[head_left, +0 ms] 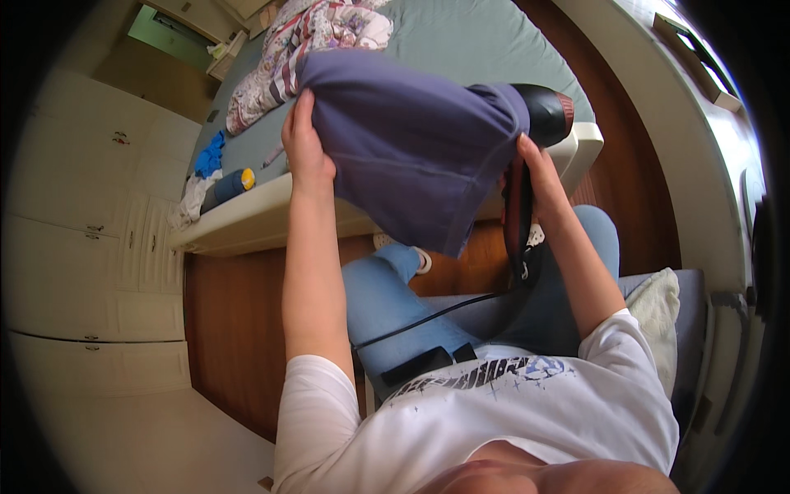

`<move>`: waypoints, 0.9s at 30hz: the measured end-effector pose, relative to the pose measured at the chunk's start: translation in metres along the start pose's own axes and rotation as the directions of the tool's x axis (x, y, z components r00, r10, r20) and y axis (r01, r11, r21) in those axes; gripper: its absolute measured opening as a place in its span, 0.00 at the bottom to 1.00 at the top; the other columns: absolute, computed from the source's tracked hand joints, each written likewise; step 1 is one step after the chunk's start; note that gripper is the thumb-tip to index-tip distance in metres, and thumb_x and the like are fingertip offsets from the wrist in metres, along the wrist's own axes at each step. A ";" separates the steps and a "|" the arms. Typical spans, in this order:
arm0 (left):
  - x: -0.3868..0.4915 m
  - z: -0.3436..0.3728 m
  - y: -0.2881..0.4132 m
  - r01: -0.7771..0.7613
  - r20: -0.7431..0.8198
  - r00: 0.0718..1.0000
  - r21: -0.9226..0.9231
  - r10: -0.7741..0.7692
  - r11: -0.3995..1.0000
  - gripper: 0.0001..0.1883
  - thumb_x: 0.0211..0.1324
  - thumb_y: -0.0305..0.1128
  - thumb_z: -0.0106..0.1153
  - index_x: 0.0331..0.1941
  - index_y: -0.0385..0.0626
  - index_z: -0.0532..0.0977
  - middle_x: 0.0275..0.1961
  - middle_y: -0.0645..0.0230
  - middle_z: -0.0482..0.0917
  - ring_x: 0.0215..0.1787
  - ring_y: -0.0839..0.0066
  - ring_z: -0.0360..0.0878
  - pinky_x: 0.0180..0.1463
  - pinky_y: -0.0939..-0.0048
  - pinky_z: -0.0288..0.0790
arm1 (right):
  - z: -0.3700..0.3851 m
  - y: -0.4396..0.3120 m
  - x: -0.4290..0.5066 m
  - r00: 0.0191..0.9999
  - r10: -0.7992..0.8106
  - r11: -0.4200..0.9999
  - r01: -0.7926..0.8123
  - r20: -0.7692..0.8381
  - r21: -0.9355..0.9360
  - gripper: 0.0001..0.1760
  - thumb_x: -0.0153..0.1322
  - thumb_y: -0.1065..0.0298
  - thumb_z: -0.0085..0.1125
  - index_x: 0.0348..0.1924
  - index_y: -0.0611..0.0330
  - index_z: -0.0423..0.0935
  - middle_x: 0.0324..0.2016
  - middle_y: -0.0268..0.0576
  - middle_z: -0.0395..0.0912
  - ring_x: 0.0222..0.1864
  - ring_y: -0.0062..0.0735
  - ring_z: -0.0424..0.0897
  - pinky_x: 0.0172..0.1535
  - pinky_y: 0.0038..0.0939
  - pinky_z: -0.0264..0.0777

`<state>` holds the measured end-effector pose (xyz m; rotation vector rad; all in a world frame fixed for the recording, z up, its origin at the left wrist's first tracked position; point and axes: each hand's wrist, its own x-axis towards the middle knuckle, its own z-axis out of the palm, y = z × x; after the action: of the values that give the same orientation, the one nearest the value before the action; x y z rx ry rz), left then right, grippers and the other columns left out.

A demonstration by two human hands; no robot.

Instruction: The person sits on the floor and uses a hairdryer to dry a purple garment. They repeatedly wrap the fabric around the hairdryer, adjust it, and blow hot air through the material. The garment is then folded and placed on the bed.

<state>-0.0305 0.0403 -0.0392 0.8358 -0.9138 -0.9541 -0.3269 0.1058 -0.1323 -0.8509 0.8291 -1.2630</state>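
Note:
A purple cloth garment is stretched between my two hands above the foot of the bed. My left hand grips its left end, thumb against the fabric. At the garment's right end, my right hand holds the hair dryer and pinches the hem against it. The black hair dryer, with a reddish rear end, has its front hidden inside the cloth. A dark handle hangs below, partly behind my right hand. From it a black cord runs across my lap.
The bed has a green sheet, a crumpled floral quilt and a pale frame edge. A blue cylindrical item with a yellow end and a blue cloth lie there. Cream cabinets line the left; a wall borders the right.

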 end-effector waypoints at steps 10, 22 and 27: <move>0.110 0.022 -0.103 -0.168 0.066 0.986 0.481 0.156 0.860 0.12 0.57 0.35 0.62 0.34 0.35 0.79 0.29 0.76 0.78 0.30 0.86 0.68 0.36 0.79 0.64 | -0.020 0.011 0.061 0.970 0.167 0.978 -0.140 -0.175 0.156 0.27 0.64 0.42 0.64 0.30 0.61 0.73 0.20 0.39 0.73 0.19 0.26 0.74 0.24 0.23 0.69; 0.096 -0.028 -0.147 -0.041 0.008 0.999 0.398 0.041 0.916 0.17 0.59 0.32 0.62 0.49 0.35 0.72 0.43 0.64 0.79 0.44 0.79 0.75 0.50 0.78 0.69 | -0.015 0.013 0.064 0.956 0.181 0.984 -0.176 -0.231 0.040 0.29 0.62 0.40 0.65 0.31 0.61 0.72 0.21 0.39 0.74 0.20 0.26 0.75 0.25 0.24 0.70; 0.056 -0.062 -0.122 -0.122 -0.040 0.980 0.647 0.193 0.753 0.22 0.57 0.37 0.64 0.50 0.34 0.72 0.46 0.59 0.78 0.47 0.73 0.75 0.52 0.73 0.70 | -0.015 0.015 0.066 0.951 0.182 0.983 -0.180 -0.248 0.031 0.29 0.62 0.39 0.64 0.31 0.61 0.72 0.20 0.40 0.74 0.20 0.25 0.75 0.25 0.23 0.69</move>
<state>0.0056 -0.0423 -0.1565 1.3536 -1.2237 -0.4228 -0.3260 0.0409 -0.1563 -0.5997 1.0778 -1.2242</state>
